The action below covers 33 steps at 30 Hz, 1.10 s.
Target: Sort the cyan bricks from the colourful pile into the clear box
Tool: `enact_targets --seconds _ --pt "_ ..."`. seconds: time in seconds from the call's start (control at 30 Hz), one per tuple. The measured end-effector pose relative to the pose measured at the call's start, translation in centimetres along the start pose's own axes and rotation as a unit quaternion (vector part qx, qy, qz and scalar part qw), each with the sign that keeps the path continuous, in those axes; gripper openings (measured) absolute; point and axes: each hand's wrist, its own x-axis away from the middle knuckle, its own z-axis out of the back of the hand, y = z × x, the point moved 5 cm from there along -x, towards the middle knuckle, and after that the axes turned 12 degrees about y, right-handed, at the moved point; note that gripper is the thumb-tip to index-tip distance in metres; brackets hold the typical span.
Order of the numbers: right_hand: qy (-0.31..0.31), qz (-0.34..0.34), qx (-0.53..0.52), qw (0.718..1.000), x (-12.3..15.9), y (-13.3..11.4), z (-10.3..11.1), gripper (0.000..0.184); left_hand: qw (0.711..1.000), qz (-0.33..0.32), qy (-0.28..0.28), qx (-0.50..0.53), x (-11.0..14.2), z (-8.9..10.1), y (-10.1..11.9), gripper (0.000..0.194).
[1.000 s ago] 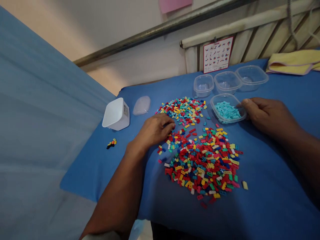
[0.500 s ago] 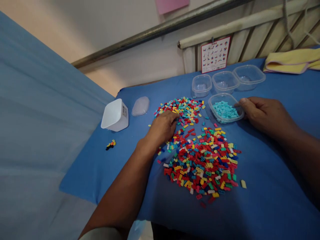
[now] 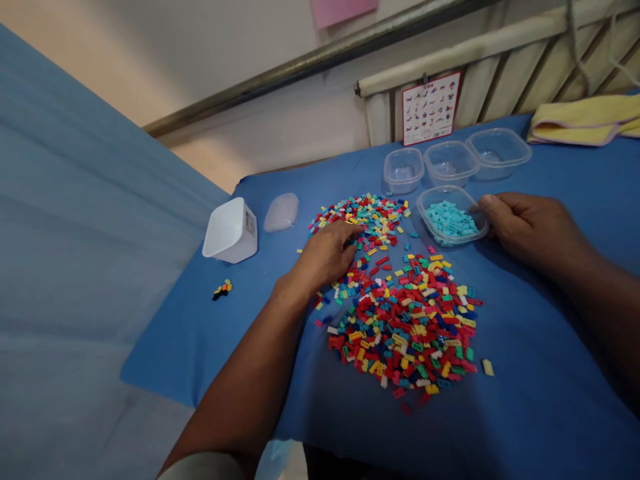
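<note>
The left hand (image 3: 327, 253) lies palm down on the far-left part of a spread of small colourful bricks (image 3: 400, 313), fingers loosely curled with the tips among the pieces; whether a brick is pinched under them cannot be told. The right hand (image 3: 527, 227) rests on the blue tabletop (image 3: 540, 387) with its thumb and fingertips against the right rim of a clear tub (image 3: 453, 217), steadying it rather than lifting it. That tub holds only light turquoise bricks (image 3: 450, 220) (all one colour, unlike the mixed pile). The pile sits between the two forearms, red, yellow, green, blue and white pieces scattered flat on the cloth, with one pale brick (image 3: 487, 367) lying apart at the near right.

Behind the filled tub stand three more clear tubs (image 3: 453, 162) in a row. A printed card (image 3: 431, 109) leans against the slatted backing. To the left sit a white container (image 3: 231, 231) tipped on its side, a clear lid (image 3: 281, 211) and a little clump of bricks (image 3: 222, 289). A yellow cloth (image 3: 585, 120) lies at the far right.
</note>
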Motion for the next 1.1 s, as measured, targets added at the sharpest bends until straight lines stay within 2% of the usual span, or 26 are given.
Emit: enact_targets --seconds 0.17,0.3,0.5,0.7,0.93,1.1 --pt "-0.001 0.007 0.006 1.000 -0.1 0.1 0.0 0.045 1.000 0.005 -0.008 -0.007 0.0 0.0 0.0 0.039" --pt "-0.003 0.000 0.003 1.000 -0.1 0.0 0.1 0.042 0.999 -0.020 -0.018 -0.027 -0.1 0.3 0.6 0.033" --pt "0.004 0.003 0.001 1.000 -0.1 0.0 0.0 0.043 0.997 -0.011 -0.028 -0.073 0.0 0.3 0.7 0.034" --pt "-0.001 0.014 0.001 1.000 -0.1 -0.1 0.1 0.045 0.995 -0.079 0.020 -0.061 -0.5 -0.1 1.3 0.033" --pt "0.003 0.022 -0.004 1.000 -0.1 -0.2 0.1 0.044 0.989 -0.146 -0.009 -0.025 -1.0 -1.3 1.8 0.032" --pt "0.002 0.025 0.002 1.000 -0.1 0.3 -0.1 0.045 0.989 -0.145 -0.027 -0.028 -1.0 -1.2 2.2 0.026"
